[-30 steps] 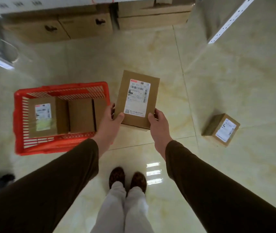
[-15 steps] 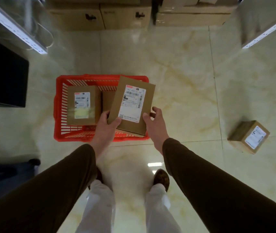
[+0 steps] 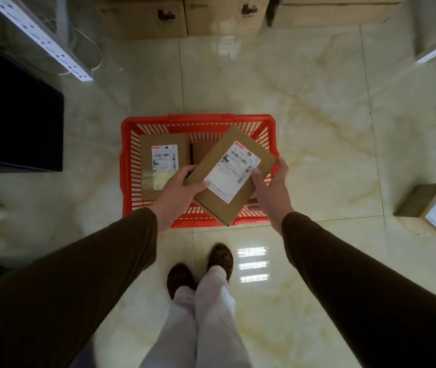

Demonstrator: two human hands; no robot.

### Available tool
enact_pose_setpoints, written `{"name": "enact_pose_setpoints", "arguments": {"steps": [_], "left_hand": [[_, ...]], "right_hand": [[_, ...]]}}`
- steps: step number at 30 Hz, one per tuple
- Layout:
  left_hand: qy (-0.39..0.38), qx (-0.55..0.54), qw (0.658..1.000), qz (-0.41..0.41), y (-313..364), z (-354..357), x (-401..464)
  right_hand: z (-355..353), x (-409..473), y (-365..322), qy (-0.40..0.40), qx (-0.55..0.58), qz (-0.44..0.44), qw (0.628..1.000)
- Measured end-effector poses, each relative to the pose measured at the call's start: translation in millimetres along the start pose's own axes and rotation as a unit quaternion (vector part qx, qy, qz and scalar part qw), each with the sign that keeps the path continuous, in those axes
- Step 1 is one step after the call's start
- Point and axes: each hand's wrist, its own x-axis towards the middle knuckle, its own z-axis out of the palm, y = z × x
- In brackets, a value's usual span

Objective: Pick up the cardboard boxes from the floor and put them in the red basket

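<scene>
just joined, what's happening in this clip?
A person is clearing cardboard boxes off the floor into a red plastic basket. Both hands, left hand and right hand, hold a flat labelled cardboard box tilted over the basket. A labelled box and at least one more already sit inside. One small labelled box lies on the tiles to the right.

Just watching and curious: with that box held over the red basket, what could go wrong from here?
1. The held box is tilted, gripped at its edges by the left hand and right hand; it might slip and drop hard.
2. The red basket already holds a labelled box and another beside it, so the new one may land crooked on top.
3. One small box still sits on the floor to the right, easy to overlook or trip on.
</scene>
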Motion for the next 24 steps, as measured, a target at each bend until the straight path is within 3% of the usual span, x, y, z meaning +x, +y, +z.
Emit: {"name": "enact_pose_setpoints", "arguments": {"steps": [4, 8, 14, 20, 24], "left_hand": [[0.025, 0.079, 0.995, 0.059, 22, -2, 25], [0.015, 0.072, 0.994, 0.080, 46, -4, 51], [-0.024, 0.127, 0.989, 0.072, 72, -8, 91], [-0.103, 0.290, 0.945, 0.111, 84, -8, 123], [-0.105, 0.386, 0.905, 0.145, 81, -10, 143]], "right_hand": [[-3, 8, 11, 0.057, 0.106, 0.008, 0.993], [5, 12, 28, 0.125, 0.130, 0.026, 0.983], [39, 0, 55, 0.113, 0.137, 0.051, 0.983], [72, 4, 67, 0.120, 0.166, 0.141, 0.969], [95, 15, 67, 0.128, 0.228, 0.177, 0.949]]}}
